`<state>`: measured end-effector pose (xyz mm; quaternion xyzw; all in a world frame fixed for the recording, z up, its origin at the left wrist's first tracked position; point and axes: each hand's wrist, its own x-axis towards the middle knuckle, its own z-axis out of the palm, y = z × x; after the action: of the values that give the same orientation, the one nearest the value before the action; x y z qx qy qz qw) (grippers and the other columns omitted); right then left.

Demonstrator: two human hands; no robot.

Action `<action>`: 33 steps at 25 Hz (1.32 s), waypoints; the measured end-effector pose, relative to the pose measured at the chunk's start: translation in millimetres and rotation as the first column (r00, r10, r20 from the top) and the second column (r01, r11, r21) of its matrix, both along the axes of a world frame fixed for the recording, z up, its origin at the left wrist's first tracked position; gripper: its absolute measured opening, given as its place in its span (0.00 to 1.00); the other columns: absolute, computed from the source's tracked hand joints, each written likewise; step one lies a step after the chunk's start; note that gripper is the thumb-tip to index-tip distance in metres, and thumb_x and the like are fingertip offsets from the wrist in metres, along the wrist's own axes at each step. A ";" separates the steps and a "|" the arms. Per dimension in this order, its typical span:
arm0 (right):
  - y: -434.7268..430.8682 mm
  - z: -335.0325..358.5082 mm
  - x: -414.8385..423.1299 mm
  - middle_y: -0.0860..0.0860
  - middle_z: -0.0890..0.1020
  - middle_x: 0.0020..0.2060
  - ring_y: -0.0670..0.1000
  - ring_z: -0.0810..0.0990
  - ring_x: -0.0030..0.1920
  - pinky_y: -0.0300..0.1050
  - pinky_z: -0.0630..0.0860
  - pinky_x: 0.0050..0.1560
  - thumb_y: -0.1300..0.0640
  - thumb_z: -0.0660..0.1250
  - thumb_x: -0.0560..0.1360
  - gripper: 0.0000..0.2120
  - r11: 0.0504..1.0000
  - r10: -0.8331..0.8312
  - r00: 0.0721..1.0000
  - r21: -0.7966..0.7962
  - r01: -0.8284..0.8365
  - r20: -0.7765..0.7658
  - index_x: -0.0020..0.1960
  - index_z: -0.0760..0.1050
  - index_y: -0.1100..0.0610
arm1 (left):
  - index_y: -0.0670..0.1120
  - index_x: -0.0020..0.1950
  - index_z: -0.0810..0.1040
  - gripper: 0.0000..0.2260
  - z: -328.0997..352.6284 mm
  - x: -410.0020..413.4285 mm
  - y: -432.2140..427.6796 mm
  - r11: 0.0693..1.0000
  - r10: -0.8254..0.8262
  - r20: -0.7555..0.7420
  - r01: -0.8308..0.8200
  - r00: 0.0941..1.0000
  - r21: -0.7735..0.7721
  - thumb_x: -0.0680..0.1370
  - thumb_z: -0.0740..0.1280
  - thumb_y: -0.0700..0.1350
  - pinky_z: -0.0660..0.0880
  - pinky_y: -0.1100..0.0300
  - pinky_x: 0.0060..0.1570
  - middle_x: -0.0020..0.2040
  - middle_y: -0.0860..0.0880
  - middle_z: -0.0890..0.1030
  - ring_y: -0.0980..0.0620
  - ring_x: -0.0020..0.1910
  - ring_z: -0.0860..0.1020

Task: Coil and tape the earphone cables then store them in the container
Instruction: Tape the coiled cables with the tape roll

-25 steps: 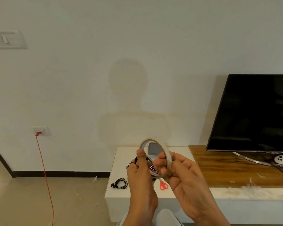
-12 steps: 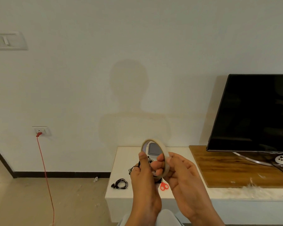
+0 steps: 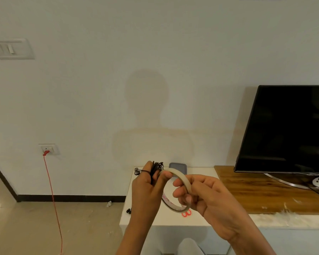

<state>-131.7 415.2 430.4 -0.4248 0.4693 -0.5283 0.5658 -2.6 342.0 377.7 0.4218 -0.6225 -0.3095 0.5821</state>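
Seen from the head camera, the right hand [image 3: 210,199] had swung the tape roll [image 3: 180,176] down from its upright position of half a second before. The left hand [image 3: 147,192] gripped the coiled earphone cable [image 3: 154,172] against the roll's top edge, suggesting taping was starting. Behind them the grey container [image 3: 179,167] waited on the white surface [image 3: 173,219], with red scissors [image 3: 186,213] and a second earphone [image 3: 128,211] partly hidden by the hands.

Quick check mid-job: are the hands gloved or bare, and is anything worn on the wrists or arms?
The left hand and right hand are bare: no gloves, rings or watch visible. The forearms are uncovered too, with no sleeve, band or marking in view.
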 end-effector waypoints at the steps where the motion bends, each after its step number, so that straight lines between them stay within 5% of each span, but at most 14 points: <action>1: 0.1 -0.2 1.1 0.59 0.84 0.35 0.50 0.77 0.31 0.41 0.80 0.42 0.66 0.54 0.79 0.22 1.000 -0.016 1.000 -0.006 0.016 0.001 0.37 0.84 0.58 | 0.51 0.37 0.70 0.09 -0.1 -2.3 0.9 0.999 0.035 -0.026 -0.036 0.999 -0.008 0.71 0.66 0.53 0.67 0.69 0.28 0.26 0.53 0.70 0.58 0.27 0.69; 7: 4.0 -5.8 6.9 0.58 0.83 0.35 0.49 0.78 0.31 0.40 0.80 0.40 0.67 0.53 0.80 0.22 0.999 -0.035 0.996 -0.028 0.038 0.087 0.39 0.83 0.58 | 0.46 0.39 0.73 0.16 -4.6 -19.2 11.3 0.983 0.138 -0.222 -0.106 0.965 0.150 0.69 0.60 0.59 0.71 0.69 0.29 0.31 0.46 0.75 0.58 0.28 0.71; 12: 5.1 -4.8 7.3 0.60 0.84 0.38 0.50 0.78 0.32 0.39 0.79 0.40 0.68 0.53 0.79 0.20 0.998 -0.014 0.988 -0.052 0.022 0.155 0.42 0.83 0.60 | 0.42 0.41 0.74 0.19 -6.5 -24.2 13.7 0.970 0.139 -0.296 -0.070 0.945 0.233 0.69 0.61 0.59 0.73 0.59 0.34 0.37 0.36 0.77 0.50 0.33 0.72; 18: 1.9 -6.9 11.9 0.57 0.82 0.30 0.47 0.77 0.26 0.39 0.80 0.38 0.65 0.56 0.79 0.21 0.989 -0.123 0.983 -0.063 0.132 0.133 0.35 0.83 0.58 | 0.44 0.39 0.72 0.18 -7.0 -25.3 15.4 0.969 0.196 -0.268 -0.144 0.943 0.202 0.70 0.60 0.60 0.71 0.68 0.29 0.32 0.44 0.75 0.53 0.30 0.71; 33: 0.1 -7.9 9.5 0.58 0.82 0.33 0.47 0.72 0.27 0.37 0.78 0.39 0.68 0.55 0.79 0.22 0.995 -0.024 0.985 -0.089 0.039 0.168 0.38 0.84 0.58 | 0.41 0.38 0.71 0.22 -7.2 -27.1 15.4 0.965 0.217 -0.307 -0.155 0.927 0.213 0.70 0.61 0.61 0.68 0.66 0.27 0.31 0.46 0.70 0.53 0.29 0.66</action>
<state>-122.2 415.3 422.5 -0.3972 0.4022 -0.5919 0.5746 -29.7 357.4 370.5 0.4738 -0.4426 -0.3746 0.6627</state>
